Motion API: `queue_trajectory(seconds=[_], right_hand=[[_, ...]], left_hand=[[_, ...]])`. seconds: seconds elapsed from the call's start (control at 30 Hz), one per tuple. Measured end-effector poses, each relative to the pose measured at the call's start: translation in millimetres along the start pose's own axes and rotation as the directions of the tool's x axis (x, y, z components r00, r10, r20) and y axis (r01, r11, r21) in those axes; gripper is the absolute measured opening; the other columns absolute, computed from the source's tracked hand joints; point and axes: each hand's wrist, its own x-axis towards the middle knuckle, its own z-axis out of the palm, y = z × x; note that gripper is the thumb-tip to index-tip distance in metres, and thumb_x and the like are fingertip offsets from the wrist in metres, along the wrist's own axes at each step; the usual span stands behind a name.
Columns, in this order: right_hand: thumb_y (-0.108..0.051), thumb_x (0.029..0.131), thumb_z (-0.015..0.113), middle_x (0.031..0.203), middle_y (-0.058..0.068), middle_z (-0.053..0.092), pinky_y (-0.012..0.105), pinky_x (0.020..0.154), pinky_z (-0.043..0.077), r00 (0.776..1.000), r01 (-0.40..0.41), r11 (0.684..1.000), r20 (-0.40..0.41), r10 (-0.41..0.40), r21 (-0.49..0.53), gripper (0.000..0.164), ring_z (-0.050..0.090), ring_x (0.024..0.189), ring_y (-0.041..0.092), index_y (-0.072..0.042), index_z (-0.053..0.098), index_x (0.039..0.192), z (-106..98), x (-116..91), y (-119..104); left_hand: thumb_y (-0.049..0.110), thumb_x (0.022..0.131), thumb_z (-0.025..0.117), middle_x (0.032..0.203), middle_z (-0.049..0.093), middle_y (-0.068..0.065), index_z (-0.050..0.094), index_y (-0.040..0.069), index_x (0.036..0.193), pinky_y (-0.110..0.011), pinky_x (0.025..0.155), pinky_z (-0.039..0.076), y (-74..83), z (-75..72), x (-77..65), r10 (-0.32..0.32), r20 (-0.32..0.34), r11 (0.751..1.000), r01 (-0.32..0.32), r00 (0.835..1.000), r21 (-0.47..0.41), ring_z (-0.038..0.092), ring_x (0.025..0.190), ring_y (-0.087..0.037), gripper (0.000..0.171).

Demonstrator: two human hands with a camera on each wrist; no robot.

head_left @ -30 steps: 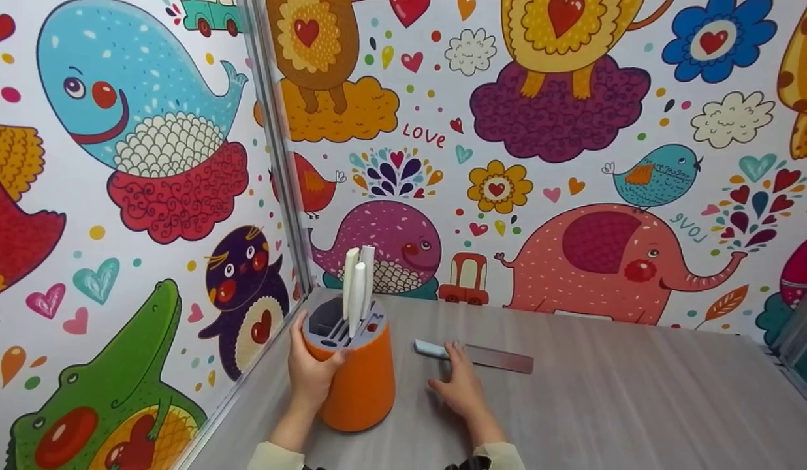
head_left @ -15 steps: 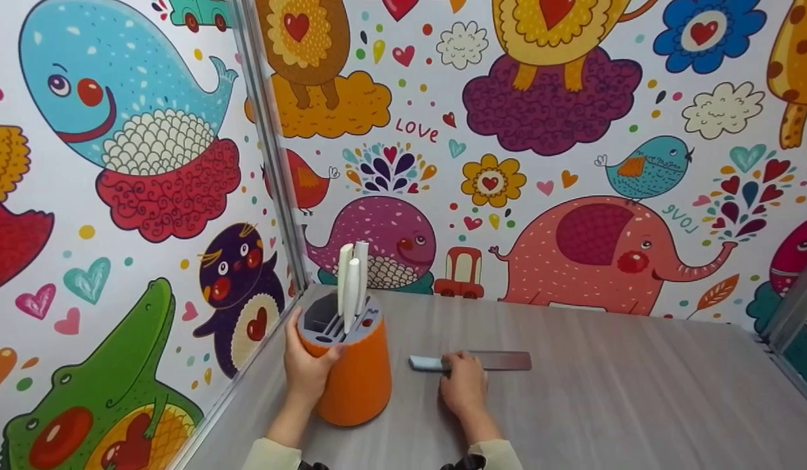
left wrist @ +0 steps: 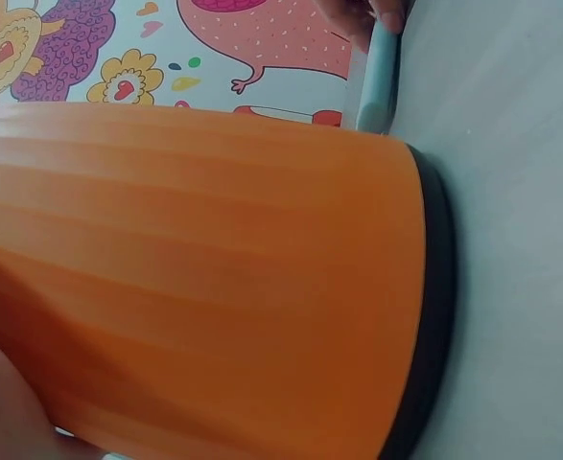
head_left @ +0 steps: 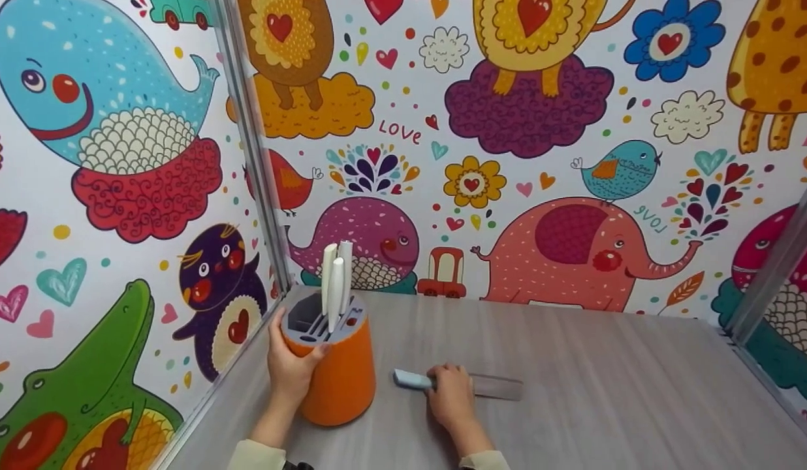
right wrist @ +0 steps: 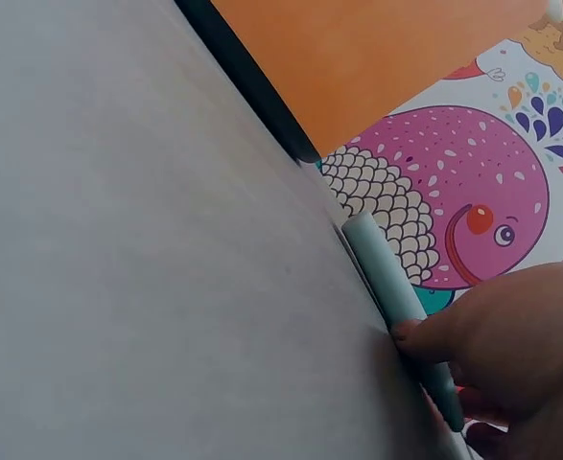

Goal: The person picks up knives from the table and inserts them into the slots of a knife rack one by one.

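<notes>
My left hand (head_left: 291,375) holds the side of an orange knife block (head_left: 343,375), thumb near its grey slotted top. Several knives with white handles (head_left: 336,290) stand in its slots. To the right, my right hand (head_left: 452,398) pinches a cleaver (head_left: 413,380) where its pale blue handle meets the wide blade (head_left: 498,386). The cleaver lies low along the table, handle toward the block. In the right wrist view, the thumb (right wrist: 425,335) presses on the cleaver's handle (right wrist: 387,268), with fingers curled beneath. The left wrist view is mostly filled by the block's orange wall (left wrist: 214,259).
The block stands on a wood-grain table (head_left: 612,391). Walls printed with cartoon animals (head_left: 567,254) rise behind and on the left, joined by a metal corner post (head_left: 253,150). Another metal post (head_left: 772,294) stands at the right.
My right hand has come down onto the cleaver, closed its fingers on it and drawn it slightly toward me. My left hand keeps its hold on the knife block. The head view has shifted rightward.
</notes>
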Motion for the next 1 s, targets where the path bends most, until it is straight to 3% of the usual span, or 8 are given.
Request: queue_trajectory(seconds=[0.27, 0.5, 0.7, 1.0], right_hand=[[-0.012, 0.083, 0.078, 0.098, 0.005, 0.067, 0.041, 0.081, 0.052, 0.997, 0.075, 0.995, -0.035, -0.073, 0.063, 0.021, 0.059, 0.094, 0.023, -0.008, 0.069, 0.102, -19.4, 6.8, -13.8], [-0.013, 0.089, 0.073, 0.102, 0.003, 0.062, 0.041, 0.086, 0.053, 0.993, 0.069, 0.968, 0.074, -0.09, 0.242, 0.022, 0.057, 0.097, 0.019, -0.007, 0.065, 0.109, -58.2, 16.4, -23.4], [-0.016, 0.093, 0.069, 0.104, 0.001, 0.06, 0.041, 0.089, 0.053, 0.988, -0.006, 0.916, 0.146, -0.058, 0.401, 0.022, 0.056, 0.098, 0.016, -0.011, 0.062, 0.113, -85.4, 22.3, -32.3], [-0.016, 0.094, 0.068, 0.107, 0.005, 0.06, 0.034, 0.089, 0.056, 0.994, -0.026, 0.805, 0.102, -0.042, 0.592, 0.024, 0.058, 0.096, 0.017, -0.01, 0.06, 0.116, -101.4, 25.2, -38.9]], left_hand=[[0.02, 0.075, 0.082, 0.144, 0.05, -0.009, 0.028, 0.017, 0.152, -0.002, 0.094, 0.038, 1.5, -5.6, -2.5, -0.01, -0.019, 0.999, 0.011, 1.0, 0.048, 0.053, 0.12, -0.022, 0.094], [0.02, 0.077, 0.082, 0.143, 0.052, -0.008, 0.029, 0.019, 0.152, -0.003, 0.094, 0.04, 3.3, 0.5, -1.3, -0.012, -0.008, 1.0, 0.012, 1.0, 0.017, 0.054, 0.119, -0.02, 0.092], [0.018, 0.076, 0.082, 0.145, 0.05, -0.009, 0.028, 0.017, 0.153, -0.003, 0.095, 0.038, 4.6, -0.1, -1.5, -0.011, -0.005, 1.0, 0.011, 1.0, 0.019, 0.053, 0.12, -0.023, 0.095], [0.013, 0.075, 0.081, 0.147, 0.047, -0.016, 0.027, 0.012, 0.152, -0.002, 0.095, 0.036, 18.5, -0.8, -3.2, -0.047, 0.0, 0.999, 0.047, 0.999, 0.018, 0.051, 0.123, -0.03, 0.094]])
